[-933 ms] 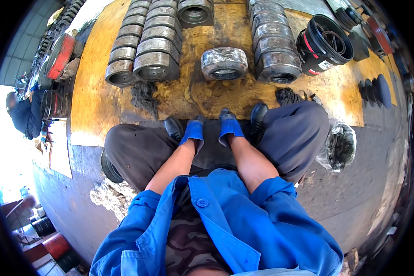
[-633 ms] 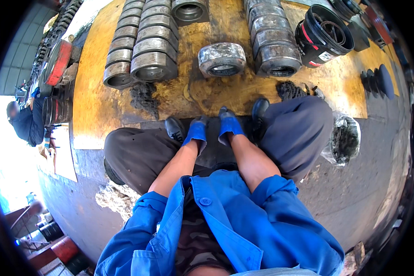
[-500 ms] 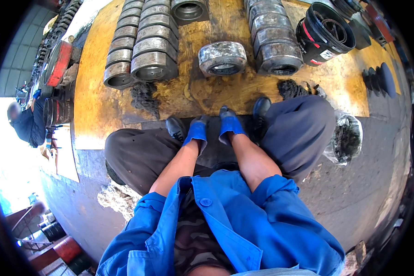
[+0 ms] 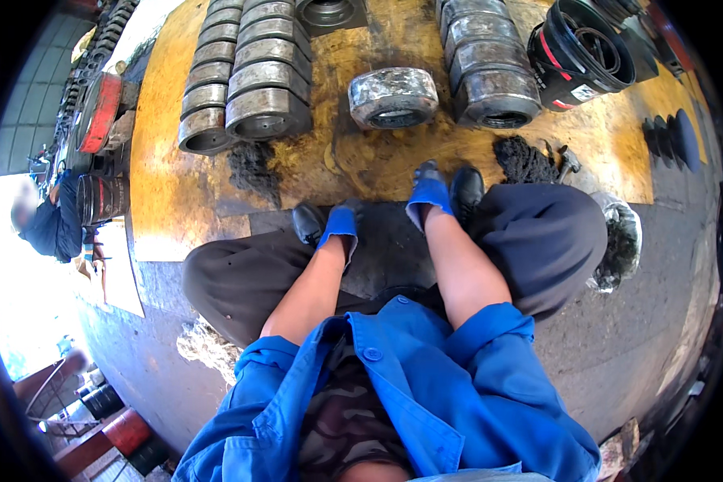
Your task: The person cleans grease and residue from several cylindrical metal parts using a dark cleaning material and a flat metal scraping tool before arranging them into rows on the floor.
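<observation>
My gloved right hand [image 4: 430, 185], in a blue cuff, reaches over the near edge of the stained yellow board [image 4: 361, 173]. Its fingers point forward, somewhat apart, with nothing seen in them. Lower and to the left is my gloved left hand [image 4: 345, 222] beside my left shoe; its dark fingers are mostly hidden behind the cuff. Beyond both hands a single thick metal ring [image 4: 391, 84] lies on the board, touched by neither. Closest to my right hand, past the right shoe, sits a dark tangled rag [image 4: 522, 162].
Rows of metal rings stand at left [image 4: 269, 76] and right [image 4: 494, 68]. A hammer-like tool [image 4: 569, 163] lies by the rag. Black fibres [image 4: 253, 173] lie left. A black bucket [image 4: 574, 60] and a plastic bag [image 4: 622, 241] are at right. Another person [image 4: 52, 221] sits far left.
My hands have moved apart: the right one has shifted right and forward, the left slightly left. The view has shifted a little, and the hammer-like tool shows more plainly.
</observation>
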The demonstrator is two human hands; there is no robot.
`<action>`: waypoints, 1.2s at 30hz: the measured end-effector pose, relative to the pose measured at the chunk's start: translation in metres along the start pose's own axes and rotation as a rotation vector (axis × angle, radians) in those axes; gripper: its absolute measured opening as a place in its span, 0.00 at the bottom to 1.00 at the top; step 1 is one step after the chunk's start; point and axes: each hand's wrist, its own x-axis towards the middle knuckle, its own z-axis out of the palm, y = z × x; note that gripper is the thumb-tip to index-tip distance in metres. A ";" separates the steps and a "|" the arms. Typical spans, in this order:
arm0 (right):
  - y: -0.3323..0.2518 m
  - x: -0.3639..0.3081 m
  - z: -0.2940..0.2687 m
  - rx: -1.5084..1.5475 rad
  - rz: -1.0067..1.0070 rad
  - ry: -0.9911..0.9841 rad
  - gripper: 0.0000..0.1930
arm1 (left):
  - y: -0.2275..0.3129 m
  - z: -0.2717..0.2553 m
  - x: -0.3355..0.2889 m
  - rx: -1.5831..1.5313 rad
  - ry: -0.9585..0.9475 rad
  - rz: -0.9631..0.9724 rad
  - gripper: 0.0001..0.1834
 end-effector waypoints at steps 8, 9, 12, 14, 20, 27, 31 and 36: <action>-0.085 0.087 -0.036 0.296 -0.137 -0.023 0.23 | 0.105 0.052 -0.001 -0.123 0.073 0.168 0.24; -0.093 0.100 -0.036 0.322 -0.151 -0.050 0.23 | 0.120 0.055 0.006 -0.143 0.069 0.210 0.25; -0.117 0.128 -0.010 0.381 -0.182 -0.172 0.23 | 0.155 0.031 0.064 0.219 0.212 0.535 0.27; -0.125 0.150 -0.001 0.401 -0.194 -0.222 0.23 | 0.169 0.030 0.091 0.260 0.214 0.670 0.28; -0.132 0.207 0.004 0.421 -0.231 -0.293 0.23 | 0.224 0.080 0.114 -0.167 -0.069 0.727 0.28; -0.125 0.233 0.006 0.432 -0.246 -0.382 0.23 | 0.232 0.099 0.115 0.060 -0.136 0.709 0.28; -0.124 0.216 0.029 0.370 -0.232 -0.394 0.24 | 0.219 0.103 0.108 -0.144 0.121 0.792 0.29; -0.115 0.226 -0.006 0.467 -0.159 -0.469 0.28 | 0.213 0.124 0.085 -0.242 0.017 0.884 0.29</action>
